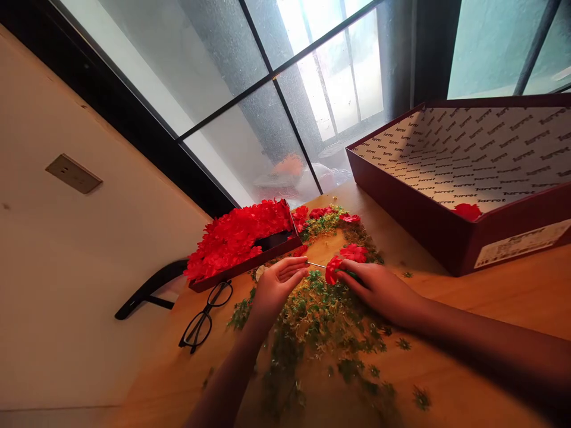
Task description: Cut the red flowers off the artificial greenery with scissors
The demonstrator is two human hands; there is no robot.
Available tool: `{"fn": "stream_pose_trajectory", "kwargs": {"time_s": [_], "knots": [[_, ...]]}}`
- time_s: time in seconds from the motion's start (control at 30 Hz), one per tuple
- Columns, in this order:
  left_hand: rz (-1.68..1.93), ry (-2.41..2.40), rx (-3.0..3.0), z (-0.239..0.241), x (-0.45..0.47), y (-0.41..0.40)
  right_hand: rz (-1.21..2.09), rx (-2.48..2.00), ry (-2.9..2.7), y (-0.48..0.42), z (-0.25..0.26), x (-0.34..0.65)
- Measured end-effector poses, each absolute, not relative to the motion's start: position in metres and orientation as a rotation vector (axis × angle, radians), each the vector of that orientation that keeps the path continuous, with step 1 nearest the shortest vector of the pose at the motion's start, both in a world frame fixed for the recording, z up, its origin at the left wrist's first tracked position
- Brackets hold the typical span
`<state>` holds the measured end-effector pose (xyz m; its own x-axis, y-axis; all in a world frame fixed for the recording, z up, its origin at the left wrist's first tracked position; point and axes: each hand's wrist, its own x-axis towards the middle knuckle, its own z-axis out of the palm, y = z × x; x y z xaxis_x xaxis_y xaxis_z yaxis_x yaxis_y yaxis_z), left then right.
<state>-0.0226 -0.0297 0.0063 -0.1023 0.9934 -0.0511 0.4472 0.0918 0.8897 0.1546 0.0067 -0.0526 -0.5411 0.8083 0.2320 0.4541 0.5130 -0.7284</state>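
Thumb and fingers of my left hand (277,286) pinch one end of a thin, shiny needle-like rod (316,264). Its other end meets a red artificial flower (332,271), gripped between the fingers of my right hand (383,290). Whether the rod passes through the flower cannot be made out. Just behind the right fingertips lies another red flower (354,252). Below both hands spreads a loose pile of small green and yellow plastic leaf pieces (307,312). A shallow dark-red box lid (250,263), heaped with red flowers (238,235), stands beyond my left hand.
A large dark-red box (410,223) with a printed lining stands at the right, one red flower (467,211) inside. Black-framed glasses (206,315) lie on the wooden table (504,303) at the left. Behind are a window (285,107) and a black chair arm (151,288).
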Motion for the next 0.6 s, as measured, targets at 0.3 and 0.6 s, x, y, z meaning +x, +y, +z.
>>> {"fn": "stream_pose_trajectory", "kwargs": {"time_s": [0.3,0.6], "knots": [[0.960,1.710,1.576,0.013,-0.027,-0.031,0.805,-0.971,-2.201,0.006,-0.052,0.156],[0.792,1.479,1.464,0.004,-0.022,-0.032,0.816,-0.810,-2.326,0.003,-0.050,0.157]]}}
